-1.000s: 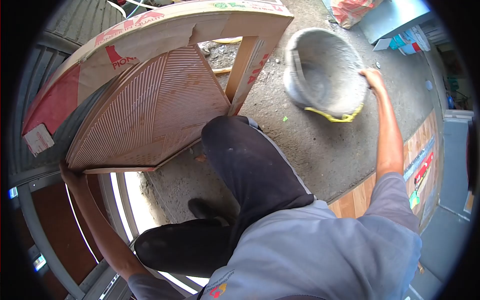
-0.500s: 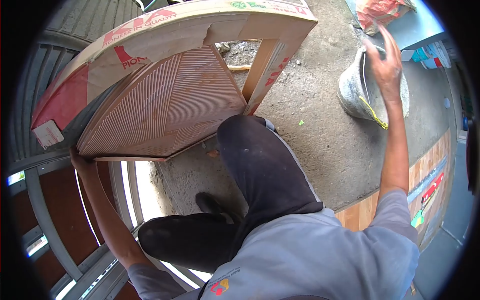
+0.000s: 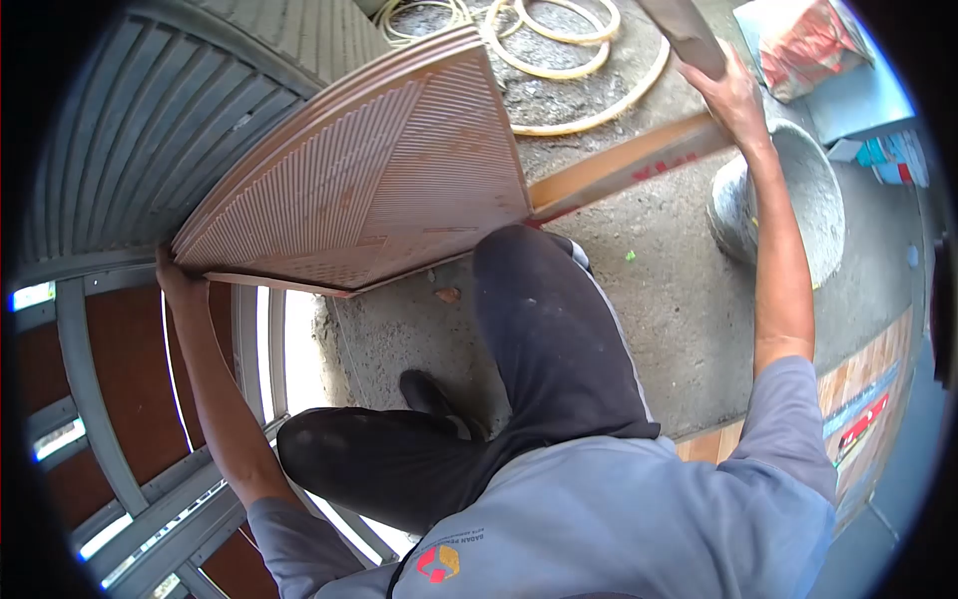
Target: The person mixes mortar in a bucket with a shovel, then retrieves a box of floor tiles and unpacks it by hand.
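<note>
A stack of large tiles point(image 3: 399, 165), with ribbed reddish-brown backs facing me, stands tilted on edge against the metal shutter. My left hand point(image 3: 182, 283) grips its lower left corner; the fingertips are hidden behind the edge. Over on the right, my right hand point(image 3: 736, 100) is closed around a cardboard box sleeve point(image 3: 644, 165), at the corner where two of its strips meet. One strip runs down to the tiles' right corner, and another reaches up out of view. My bent knee is close to the tiles' lower right corner.
A cement-crusted bucket point(image 3: 738, 205) stands right beside my right forearm. Coiled hose point(image 3: 559, 70) lies on the rough ground beyond the tiles. A red and white sack point(image 3: 808, 45) is at the upper right. Metal framing point(image 3: 90, 389) borders the left side.
My right hand went from open in the air near the bucket to gripping the cardboard. The cardboard came off the tiles' top edge and swung to the right. My left hand stays at the corner.
</note>
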Motion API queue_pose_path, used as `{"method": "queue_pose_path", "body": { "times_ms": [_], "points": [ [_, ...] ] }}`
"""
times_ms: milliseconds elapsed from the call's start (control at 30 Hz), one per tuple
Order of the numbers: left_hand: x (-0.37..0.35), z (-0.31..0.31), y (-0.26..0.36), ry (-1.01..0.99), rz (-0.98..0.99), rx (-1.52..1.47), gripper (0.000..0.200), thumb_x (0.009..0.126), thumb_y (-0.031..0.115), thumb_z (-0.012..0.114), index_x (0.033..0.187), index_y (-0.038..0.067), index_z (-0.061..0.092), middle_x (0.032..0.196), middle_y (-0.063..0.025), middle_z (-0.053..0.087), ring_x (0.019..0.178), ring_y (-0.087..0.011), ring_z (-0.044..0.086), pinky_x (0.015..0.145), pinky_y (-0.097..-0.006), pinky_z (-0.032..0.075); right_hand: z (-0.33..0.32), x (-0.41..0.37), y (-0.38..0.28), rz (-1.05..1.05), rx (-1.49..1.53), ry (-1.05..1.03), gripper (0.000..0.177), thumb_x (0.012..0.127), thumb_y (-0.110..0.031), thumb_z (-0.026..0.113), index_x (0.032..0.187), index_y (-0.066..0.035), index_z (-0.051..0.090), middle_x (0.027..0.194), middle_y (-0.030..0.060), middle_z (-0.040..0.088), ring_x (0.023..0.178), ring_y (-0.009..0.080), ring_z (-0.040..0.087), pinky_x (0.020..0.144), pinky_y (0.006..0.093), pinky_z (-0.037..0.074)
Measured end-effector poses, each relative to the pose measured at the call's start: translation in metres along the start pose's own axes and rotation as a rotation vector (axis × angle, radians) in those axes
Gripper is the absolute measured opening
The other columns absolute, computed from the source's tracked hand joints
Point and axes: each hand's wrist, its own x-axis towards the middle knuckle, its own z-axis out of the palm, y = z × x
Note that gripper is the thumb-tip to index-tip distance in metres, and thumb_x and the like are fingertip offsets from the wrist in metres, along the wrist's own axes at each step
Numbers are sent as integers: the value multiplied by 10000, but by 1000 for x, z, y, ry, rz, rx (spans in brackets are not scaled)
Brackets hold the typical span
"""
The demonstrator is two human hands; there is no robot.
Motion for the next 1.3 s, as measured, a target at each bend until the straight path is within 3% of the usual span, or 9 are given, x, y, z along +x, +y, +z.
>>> {"method": "queue_pose_path", "body": {
  "times_ms": [167,333,467,567,600,667,933,1133,1300],
  "points": [
    [2,-4,-3,-24,-15,-54,376,1061,272,476,1225,-33,621,1229,-177,670,1148,-308,660,1019,-454,514,55,10,121,-25,-504,-305,639,895,-508,708,1336,-60,596,1228,299,664,1169,436,655,988,504,522],
    [3,-10,-6,-62,8,-74,368,1062,264,491,1234,-30,632,1200,-166,692,1145,-282,666,983,-426,531,73,10,87,334,-621,-390,627,911,-528,687,1303,-50,584,1224,202,649,1147,393,643,972,587,511],
    [10,-15,-16,-65,45,-109,374,1069,262,504,1265,-35,620,1217,-158,685,1138,-272,667,965,-408,538,121,-8,129,-35,-907,-387,655,917,-514,682,1389,-73,572,1329,147,610,1286,355,540,1029,757,364],
    [-8,2,-10,5,43,-115,385,1067,282,531,1274,-30,618,1232,-141,674,1143,-262,657,996,-400,517,166,-62,172,18,-477,-386,512,928,-397,692,1322,-74,648,1357,185,612,1299,394,562,1033,680,433],
    [-14,5,-7,-9,38,-112,375,1057,278,544,1263,-25,622,1208,-145,677,1123,-259,665,972,-401,529,158,-65,137,356,-590,-748,448,925,-351,698,1249,-42,698,1364,210,601,1278,400,591,1000,626,494],
    [-18,6,-5,-31,19,-102,356,1038,270,570,1241,-16,631,1160,-153,684,1081,-253,680,924,-401,553,163,-95,119,139,-749,-714,366,920,-312,703,1153,-31,722,1214,253,660,1125,422,655,958,526,548],
    [-15,2,-10,-81,-28,-153,468,1049,376,560,1356,23,578,1221,-133,668,1094,-242,668,958,-394,541,49,4,-188,-377,208,48,277,999,-229,675,1156,-3,699,1015,182,723,948,365,701,867,428,557],
    [-25,1,-6,-129,-21,-126,558,1032,477,605,1359,25,580,1228,-122,669,1086,-204,665,957,-361,532,31,34,-340,-667,-71,-279,799,809,-693,752,1112,44,707,906,208,731,899,323,740,817,419,581],
    [-38,-25,-25,-161,244,211,1168,775,630,841,1560,-49,304,1495,-230,482,1353,-378,518,1135,-458,424,75,55,-353,-614,-123,-680,985,616,-825,800,1066,48,721,742,214,699,728,309,749,706,432,595]
  ]
}}
